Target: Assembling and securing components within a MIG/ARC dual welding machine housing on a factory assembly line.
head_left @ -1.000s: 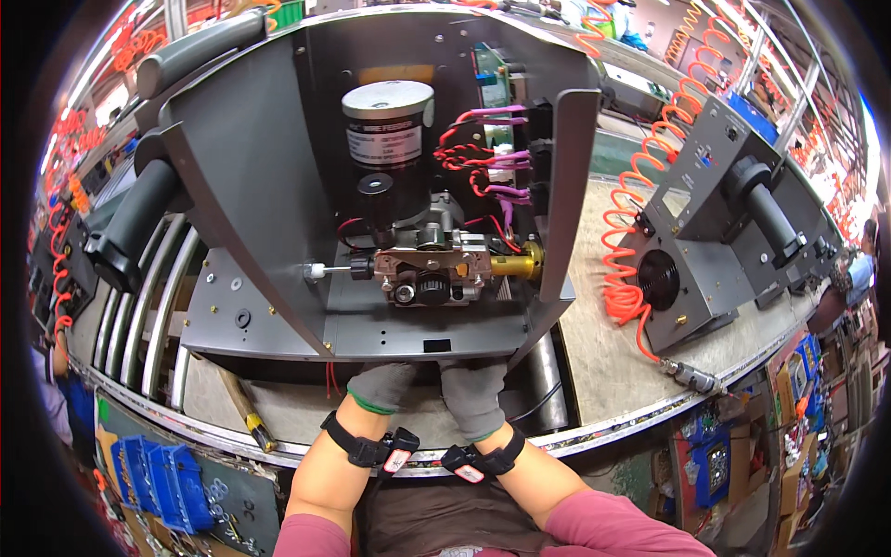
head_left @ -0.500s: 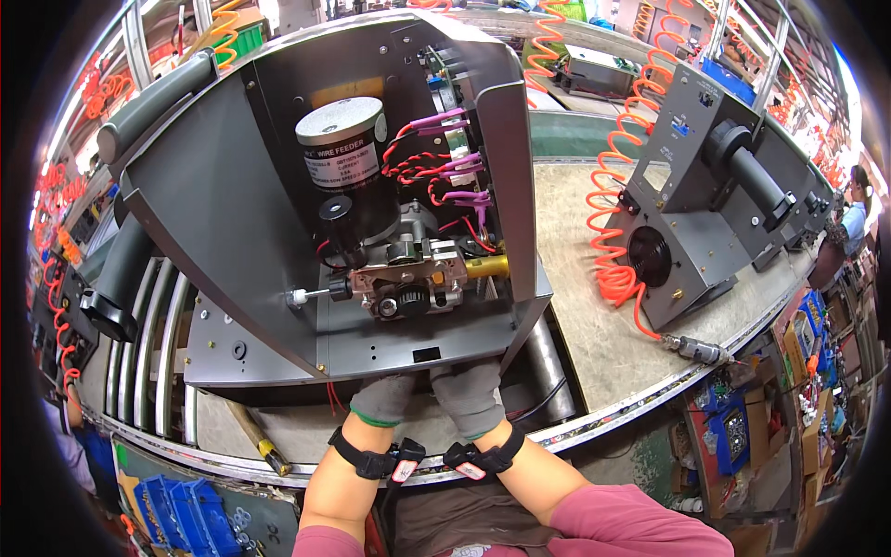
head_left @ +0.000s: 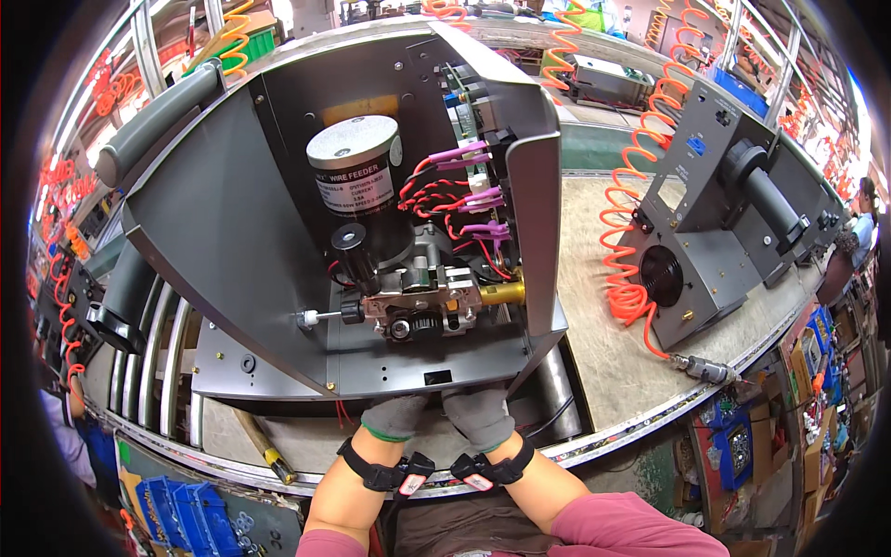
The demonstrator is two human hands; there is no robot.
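Observation:
A dark grey sheet-metal housing (head_left: 223, 232) stands in front of me with its inside exposed. In it are a wire feeder motor (head_left: 353, 176) with a pale round cap and a silver feed-roller mechanism (head_left: 422, 311). Red wires with purple connector sleeves (head_left: 459, 156) run to a circuit board on the right wall. My left hand (head_left: 394, 418), in a grey glove with a green cuff, reaches under the housing's near edge. Beside it, my right hand (head_left: 480, 420), also gloved, does likewise. The fingers of both hands are hidden beneath the metal, so their grip does not show.
Steel rollers (head_left: 148, 367) lie left of the housing, and a yellow-banded rod (head_left: 264, 447) is at the near left. To the right stands another grey housing (head_left: 710, 232), with an orange coiled hose (head_left: 631, 302) and an air tool (head_left: 703, 369). Blue parts bins (head_left: 190, 515) sit at lower left.
The whole view has shifted, so the housing and bench appear slightly lower and farther right. Both hands stay under the housing's near edge, with a little more of the gloves showing.

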